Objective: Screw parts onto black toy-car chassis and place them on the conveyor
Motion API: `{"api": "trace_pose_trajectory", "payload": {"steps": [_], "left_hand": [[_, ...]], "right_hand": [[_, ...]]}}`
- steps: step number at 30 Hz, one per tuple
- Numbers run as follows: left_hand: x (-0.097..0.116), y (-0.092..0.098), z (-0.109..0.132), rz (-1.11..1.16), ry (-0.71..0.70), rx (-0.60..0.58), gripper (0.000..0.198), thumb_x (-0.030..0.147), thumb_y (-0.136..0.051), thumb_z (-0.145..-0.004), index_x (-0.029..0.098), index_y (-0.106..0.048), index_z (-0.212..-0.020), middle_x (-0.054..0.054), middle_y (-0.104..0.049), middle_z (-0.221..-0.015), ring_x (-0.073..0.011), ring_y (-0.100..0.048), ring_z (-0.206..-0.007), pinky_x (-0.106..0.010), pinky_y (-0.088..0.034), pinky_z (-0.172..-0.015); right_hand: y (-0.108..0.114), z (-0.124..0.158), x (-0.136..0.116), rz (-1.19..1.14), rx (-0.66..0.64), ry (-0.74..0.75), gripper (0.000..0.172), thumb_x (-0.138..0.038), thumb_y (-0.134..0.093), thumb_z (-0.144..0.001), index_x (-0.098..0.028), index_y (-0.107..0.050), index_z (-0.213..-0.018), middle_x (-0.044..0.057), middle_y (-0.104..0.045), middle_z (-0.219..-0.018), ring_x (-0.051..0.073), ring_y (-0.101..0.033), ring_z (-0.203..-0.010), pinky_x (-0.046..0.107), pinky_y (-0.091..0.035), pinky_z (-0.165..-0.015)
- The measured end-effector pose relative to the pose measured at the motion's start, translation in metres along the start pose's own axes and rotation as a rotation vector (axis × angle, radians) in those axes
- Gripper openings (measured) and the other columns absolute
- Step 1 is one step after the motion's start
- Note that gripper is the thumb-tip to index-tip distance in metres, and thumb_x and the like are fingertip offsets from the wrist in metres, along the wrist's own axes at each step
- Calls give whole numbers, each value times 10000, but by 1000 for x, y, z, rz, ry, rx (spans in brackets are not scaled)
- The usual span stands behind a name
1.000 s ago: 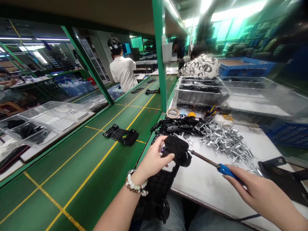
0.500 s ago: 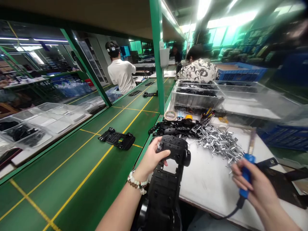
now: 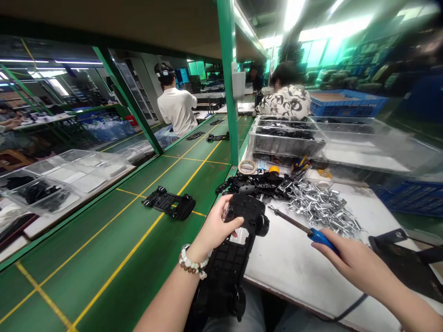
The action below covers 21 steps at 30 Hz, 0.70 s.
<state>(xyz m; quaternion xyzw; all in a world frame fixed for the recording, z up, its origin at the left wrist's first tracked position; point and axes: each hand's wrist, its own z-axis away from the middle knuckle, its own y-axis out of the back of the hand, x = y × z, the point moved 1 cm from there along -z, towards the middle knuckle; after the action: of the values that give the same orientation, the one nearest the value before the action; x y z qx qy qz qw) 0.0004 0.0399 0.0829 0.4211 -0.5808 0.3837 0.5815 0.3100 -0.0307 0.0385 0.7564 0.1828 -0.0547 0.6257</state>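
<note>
My left hand (image 3: 219,221) grips a black plastic toy car chassis (image 3: 230,260) near its far end, thumb on top. The chassis has wheels at both ends and a rectangular opening, and it is tilted over the table's near edge. In my right hand (image 3: 346,256) is a soldering iron (image 3: 320,237) with a blue handle and a cord. Its metal tip points left towards the chassis wheel, apart from it. Beyond the tip lie a heap of bent silver metal rods (image 3: 321,207) and a pile of black plastic parts (image 3: 258,184).
Left of me runs a green conveyor belt (image 3: 138,258) carrying another chassis (image 3: 169,203) and several farther ones. Clear bins (image 3: 285,143), a tape roll (image 3: 247,167) and a green post (image 3: 228,92) stand ahead. A black stand (image 3: 404,263) is at right. Two co-workers sit or stand farther off.
The soldering iron has swung from upright to pointing left, its tip now nearer the chassis. My left hand still holds the chassis, which has shifted slightly.
</note>
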Motion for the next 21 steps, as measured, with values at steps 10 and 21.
{"api": "trace_pose_trajectory", "payload": {"steps": [10, 21], "left_hand": [[1, 3, -3, 11, 14, -44, 469, 276, -649, -748, 189, -433, -1155, -10, -526, -851, -105, -510, -639, -187, -499, -450], [-5, 3, -7, 98, 72, -6, 448, 262, -662, -732, 178, -450, -1117, -7, -525, -847, -97, -494, -636, -173, -484, -422]], "right_hand": [[-9, 2, 2, 238, -110, 96, 332, -505, -294, -934, -246, -500, -960, 2, -645, -624, 218, -622, -529, 258, -327, -410], [-5, 4, -2, 158, 115, 127, 323, -504, -412, -883, -219, -559, -847, 15, -580, -604, 176, -526, -434, 262, -255, -401]]}}
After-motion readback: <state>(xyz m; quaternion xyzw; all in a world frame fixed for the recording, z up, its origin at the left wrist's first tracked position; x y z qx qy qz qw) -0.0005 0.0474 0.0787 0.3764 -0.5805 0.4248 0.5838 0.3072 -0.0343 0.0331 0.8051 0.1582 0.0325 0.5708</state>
